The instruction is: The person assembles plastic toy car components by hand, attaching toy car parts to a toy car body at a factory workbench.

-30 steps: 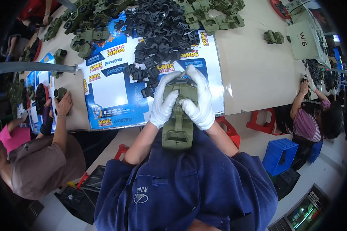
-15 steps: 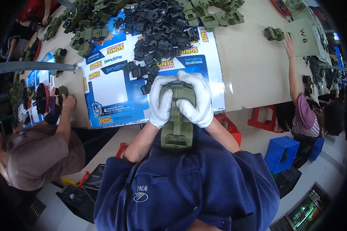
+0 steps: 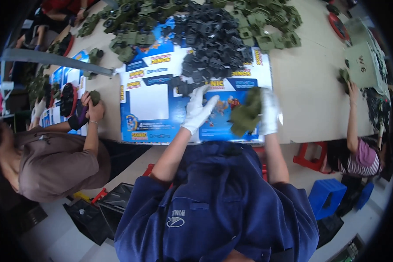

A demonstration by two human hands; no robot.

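My right hand (image 3: 270, 112), in a white glove and smeared by motion, grips an olive-green toy vehicle (image 3: 245, 115) by its right side. The vehicle hangs tilted over the printed cardboard sheet (image 3: 179, 134). My left hand (image 3: 199, 110), gloved in white too, holds nothing. Its fingers are apart and stretched toward the near edge of a heap of black plastic parts (image 3: 214, 41). Whether a fingertip touches one of those parts I cannot tell.
Green toy vehicles lie piled left (image 3: 137, 38) and right (image 3: 266, 22) of the black heap. A grey metal bar (image 3: 56, 57) crosses the table at left. Co-workers sit on both sides; one reaches toward a green box (image 3: 366, 65). Blue crate (image 3: 327, 198) on the floor.
My hands have parted: both held the vehicle near my chest. The right has carried it up and rightward; the left let go and moved to the black parts. The whole view has shifted.
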